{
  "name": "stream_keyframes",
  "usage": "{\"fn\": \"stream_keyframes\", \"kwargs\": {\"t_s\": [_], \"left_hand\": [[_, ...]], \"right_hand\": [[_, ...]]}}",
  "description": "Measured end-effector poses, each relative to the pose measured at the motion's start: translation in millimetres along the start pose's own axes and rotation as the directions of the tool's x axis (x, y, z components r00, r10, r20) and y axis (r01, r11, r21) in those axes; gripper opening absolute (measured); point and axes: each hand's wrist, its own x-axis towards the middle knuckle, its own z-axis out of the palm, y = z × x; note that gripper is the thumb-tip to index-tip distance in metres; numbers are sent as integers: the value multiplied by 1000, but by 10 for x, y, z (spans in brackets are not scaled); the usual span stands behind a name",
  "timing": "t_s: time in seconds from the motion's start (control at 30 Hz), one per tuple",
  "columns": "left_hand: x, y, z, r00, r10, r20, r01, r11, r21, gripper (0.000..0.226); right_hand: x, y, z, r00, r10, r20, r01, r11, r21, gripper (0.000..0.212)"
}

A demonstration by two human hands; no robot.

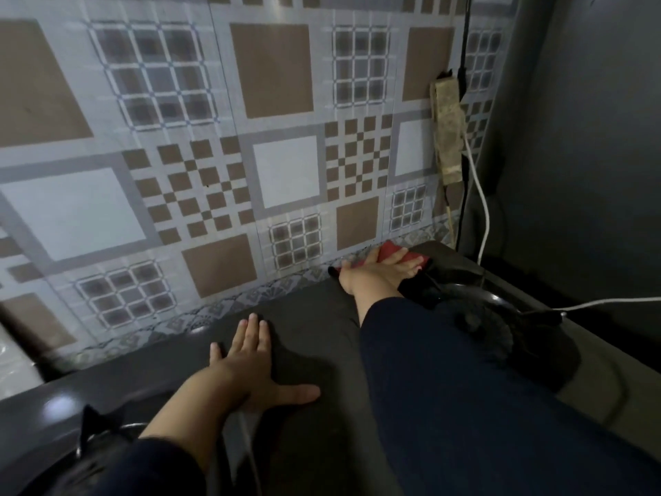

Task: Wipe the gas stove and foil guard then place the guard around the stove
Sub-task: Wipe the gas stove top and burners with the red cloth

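Backdrop: patterned wall covering (pixel 250 137) of brown, grey and white squares and checkers, rising behind the cooker and meeting its rear edge
Stove: dark glossy gas stove top (pixel 314 316) running from lower left to right, with a black pan support (pixel 96 434) at the lower left and a second black burner ring (pixel 475 316) at the right, partly hidden by the sleeve
Left hand: left hand (pixel 246 370) lies palm down on the middle of the stove top, fingers spread flat and thumb stretched out to the right, gripping nothing
Left sleeve: dark blue sleeve (pixel 157 467) covers the forearm up to the wrist
Right hand: right hand (pixel 375 277) reaches to the far rear edge of the stove, fingers extended and pressing down on a red cloth (pixel 391 253) where the stove meets the wall
Right sleeve: dark blue sleeve (pixel 447 388) crosses over the right burner
Foil guard: cannot tell where it is
Right wall: grimy beige power strip (pixel 449 130) hangs upright at the corner, with a white cable (pixel 481 209) dropping from it and trailing right over the grey side wall (pixel 590 137)
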Motion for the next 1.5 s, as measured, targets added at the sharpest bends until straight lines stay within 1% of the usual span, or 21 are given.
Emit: {"fn": "stream_keyframes", "kwargs": {"t_s": [0.07,0.17,0.3,0.37,0.47,0.57,0.67,0.77,0.83,0.9,0.97,1.0,1.07,1.13,1.17,1.23,1.3,1.4,1.5], "left_hand": [[-18,28,-8,1000,-16,-14,16,1000,2,135],[-55,74,-13,998,-32,-47,33,999,19,132],[-38,61,-5,997,-27,-76,28,999,17,133],[-35,49,14,995,-27,-95,28,1000,9,133],[-92,48,63,989,-23,-149,21,1000,-10,130],[-203,56,141,972,-12,-235,2,999,-42,124],[-369,141,245,950,11,-312,-17,1000,-14,108],[-614,281,367,954,21,-299,-14,1000,26,91],[-820,318,433,958,40,-285,-31,999,35,87],[-1077,286,491,949,79,-305,-68,997,48,84],[-1374,207,581,939,118,-324,-101,992,69,82],[-1518,160,645,936,134,-326,-116,990,76,81],[-1770,55,802,930,149,-335,-132,989,73,79],[-1967,-78,983,919,133,-372,-126,991,41,78],[-2040,-159,1073,908,114,-404,-114,993,22,77],[-2175,-338,1250,884,54,-465,-72,997,-20,74],[-2326,-523,1411,864,-17,-503,-27,996,-80,71],[-2602,-785,1609,830,-133,-542,20,978,-209,64],[-2923,-1067,1820,759,-304,-575,98,927,-361,58]], "right_hand": [[-281,-33,81,991,-133,-5,133,990,-38,79],[-671,-5,213,948,-317,20,318,944,-84,74],[-977,259,315,843,-535,53,538,839,-85,63],[-1113,421,349,792,-608,58,610,787,-92,60],[-1346,640,429,754,-656,34,656,748,-100,57],[-1568,905,489,743,-669,-3,667,740,-90,56],[-1789,1192,537,740,-672,-35,668,739,-87,56],[-2058,1468,613,722,-689,-64,684,724,-88,56],[-2236,1627,656,701,-708,-83,702,706,-88,55],[-2450,1739,710,663,-742,-98,738,670,-79,59],[-2714,1796,783,588,-795,-148,797,601,-65,69],[-2853,1813,832,539,-822,-186,829,556,-59,67],[-3121,1835,931,429,-869,-248,889,454,-52,54],[-3371,1812,1017,320,-909,-268,935,348,-64,43],[-3479,1776,1062,264,-929,-259,954,291,-71,42],[-3670,1663,1127,162,-965,-206,978,185,-98,43],[-3834,1525,1171,79,-983,-166,989,98,-113,46],[-4045,1281,1254,-18,-994,-104,992,-6,-124,52],[-4229,1034,1349,-107,-990,-97,989,-96,-115,57]]}}
